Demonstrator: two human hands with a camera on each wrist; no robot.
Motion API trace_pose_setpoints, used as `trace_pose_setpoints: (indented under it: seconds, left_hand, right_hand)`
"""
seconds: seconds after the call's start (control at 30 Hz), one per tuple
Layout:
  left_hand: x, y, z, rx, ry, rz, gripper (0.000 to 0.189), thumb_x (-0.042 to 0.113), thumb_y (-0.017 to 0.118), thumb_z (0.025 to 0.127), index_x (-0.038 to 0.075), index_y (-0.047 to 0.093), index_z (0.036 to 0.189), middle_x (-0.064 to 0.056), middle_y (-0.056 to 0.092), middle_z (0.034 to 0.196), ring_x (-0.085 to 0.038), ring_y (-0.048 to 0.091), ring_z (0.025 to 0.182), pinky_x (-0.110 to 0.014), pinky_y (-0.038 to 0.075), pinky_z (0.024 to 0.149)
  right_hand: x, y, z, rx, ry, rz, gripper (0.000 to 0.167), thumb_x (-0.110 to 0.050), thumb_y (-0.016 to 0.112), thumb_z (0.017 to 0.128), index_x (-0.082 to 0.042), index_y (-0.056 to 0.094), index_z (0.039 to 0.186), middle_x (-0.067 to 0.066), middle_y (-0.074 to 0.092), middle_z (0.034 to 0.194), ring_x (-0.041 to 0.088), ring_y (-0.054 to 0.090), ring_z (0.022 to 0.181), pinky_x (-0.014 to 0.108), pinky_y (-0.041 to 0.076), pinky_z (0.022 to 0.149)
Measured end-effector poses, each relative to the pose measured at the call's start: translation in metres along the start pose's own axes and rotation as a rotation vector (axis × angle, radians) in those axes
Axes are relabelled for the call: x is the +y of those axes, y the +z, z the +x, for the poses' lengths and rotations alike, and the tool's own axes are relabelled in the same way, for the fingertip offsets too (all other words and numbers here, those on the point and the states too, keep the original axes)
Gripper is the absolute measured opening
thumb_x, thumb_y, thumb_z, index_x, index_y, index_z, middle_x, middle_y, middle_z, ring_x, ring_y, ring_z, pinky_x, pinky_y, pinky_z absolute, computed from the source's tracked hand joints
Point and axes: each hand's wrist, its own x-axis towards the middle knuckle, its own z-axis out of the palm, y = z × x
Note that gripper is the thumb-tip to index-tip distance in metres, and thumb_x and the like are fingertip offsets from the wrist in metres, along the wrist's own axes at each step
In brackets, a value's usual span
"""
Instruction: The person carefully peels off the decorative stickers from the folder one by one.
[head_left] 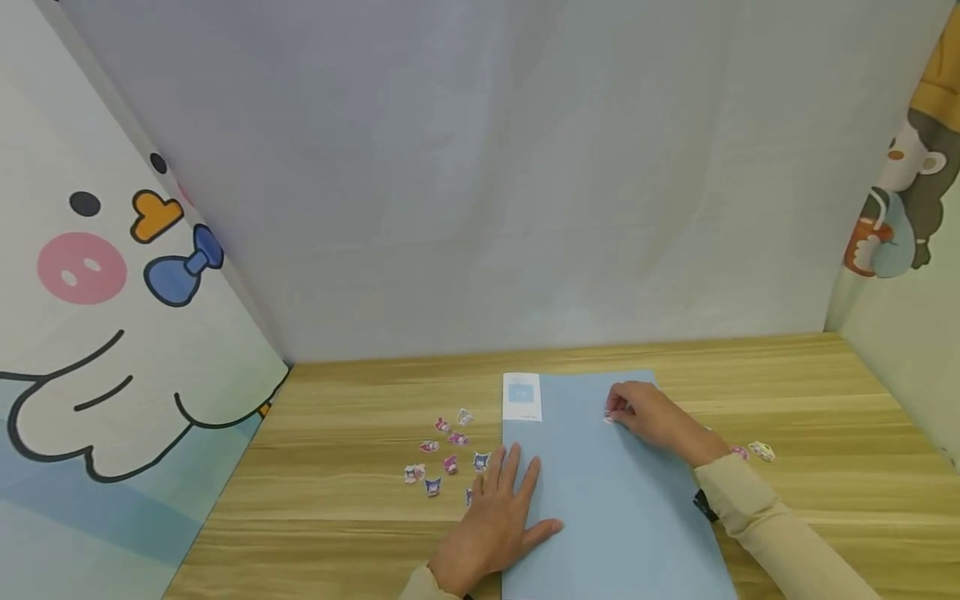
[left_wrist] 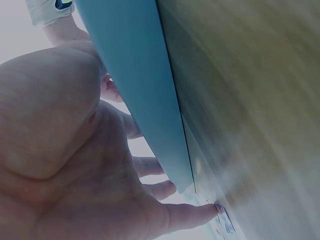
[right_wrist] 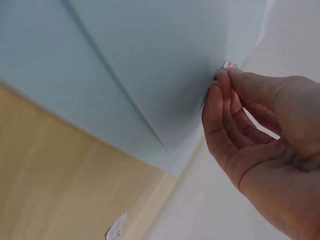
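A light blue folder lies on the wooden table, with a white label in its upper left corner. My right hand pinches a small pink and white sticker between thumb and fingertips, close over the folder's upper right part. Fingers spread, my left hand rests across the folder's left edge. One of its fingertips reaches a sticker on the wood in the left wrist view. Several cartoon stickers in pink, white and dark blue are scattered left of the folder.
More stickers lie on the table to the right, partly behind my right forearm. A pale curtain-like backdrop hangs at the table's back edge. Cartoon-printed panels stand at both sides.
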Motion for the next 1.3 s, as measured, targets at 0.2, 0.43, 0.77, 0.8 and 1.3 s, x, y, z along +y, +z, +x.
trace_pose_setpoints:
  seconds: [0.2,0.43,0.77,0.8,1.3]
  left_hand:
    - [0.001,0.0,0.002,0.005,0.005,0.012,0.081,0.062,0.054,0.099,0.01,0.037,0.158,-0.022,0.025,0.165,-0.042,0.022,0.152,-0.066,0.037,0.109]
    - [0.0,0.001,0.002,0.009,0.003,0.029,0.081,0.063,0.053,0.1,0.01,0.036,0.159,-0.022,0.025,0.165,-0.042,0.022,0.152,-0.065,0.038,0.109]
    - [0.0,-0.001,0.0,0.01,0.002,0.031,0.08,0.061,0.053,0.1,0.009,0.037,0.158,-0.022,0.025,0.164,-0.042,0.023,0.152,-0.065,0.038,0.109]
    - [0.0,-0.001,0.0,0.012,0.001,0.034,0.08,0.062,0.053,0.1,0.009,0.037,0.158,-0.022,0.026,0.164,-0.042,0.023,0.152,-0.065,0.038,0.109]
    - [0.0,-0.001,0.001,0.021,0.016,0.018,0.08,0.061,0.054,0.1,0.007,0.037,0.158,-0.024,0.026,0.164,-0.043,0.024,0.151,-0.066,0.038,0.108]
  right_hand:
    - [0.003,-0.008,-0.003,-0.027,0.002,0.056,0.013,0.001,0.071,0.094,-0.006,0.064,0.085,0.003,0.066,0.086,0.013,0.053,0.076,0.029,0.046,0.067]
    - [0.004,-0.014,-0.007,-0.024,0.072,0.154,0.011,0.003,0.068,0.095,-0.003,0.06,0.089,0.006,0.066,0.086,0.014,0.062,0.072,0.025,0.05,0.064]
    - [0.016,-0.023,-0.017,0.037,0.132,0.164,0.005,0.005,0.064,0.097,0.004,0.059,0.096,0.01,0.064,0.086,0.017,0.067,0.07,0.026,0.053,0.061]
    - [0.017,-0.024,-0.018,0.041,0.137,0.16,0.005,0.005,0.064,0.097,0.004,0.059,0.096,0.009,0.064,0.086,0.017,0.067,0.07,0.026,0.052,0.061]
    - [0.037,-0.04,-0.037,0.095,0.178,0.109,0.007,0.003,0.065,0.095,-0.004,0.063,0.094,0.007,0.065,0.089,0.016,0.06,0.075,0.026,0.05,0.058]
